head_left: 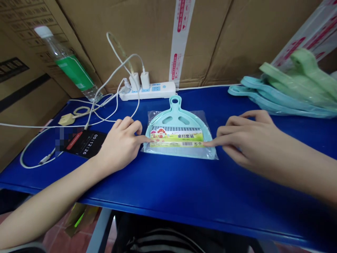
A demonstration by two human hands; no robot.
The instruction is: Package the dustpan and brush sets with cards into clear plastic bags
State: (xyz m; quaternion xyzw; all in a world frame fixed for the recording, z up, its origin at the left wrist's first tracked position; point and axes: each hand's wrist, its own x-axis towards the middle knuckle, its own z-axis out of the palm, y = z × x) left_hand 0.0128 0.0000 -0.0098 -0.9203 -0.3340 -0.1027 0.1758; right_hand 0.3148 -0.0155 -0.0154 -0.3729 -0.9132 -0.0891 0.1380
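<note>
A light-blue dustpan set [173, 117] in a clear plastic bag lies flat on the blue table, its looped handle pointing away from me. A bristle strip shows behind its printed label [177, 138]. My left hand [122, 142] touches the label's left end with one outstretched digit, its other fingers curled and no object in them. From the other side, one straight finger of my right hand [242, 138] rests on the label's right end. The remaining fingers of that hand are loosely bent and apart, with nothing gripped.
A power strip [165, 90] with chargers and white cables stands behind the set. At left are a phone [85, 143] and a bottle with a green label [75, 72]. Bagged blue and green dustpans [284, 95] lie at back right. Cardboard [147, 21] backs the table [168, 189].
</note>
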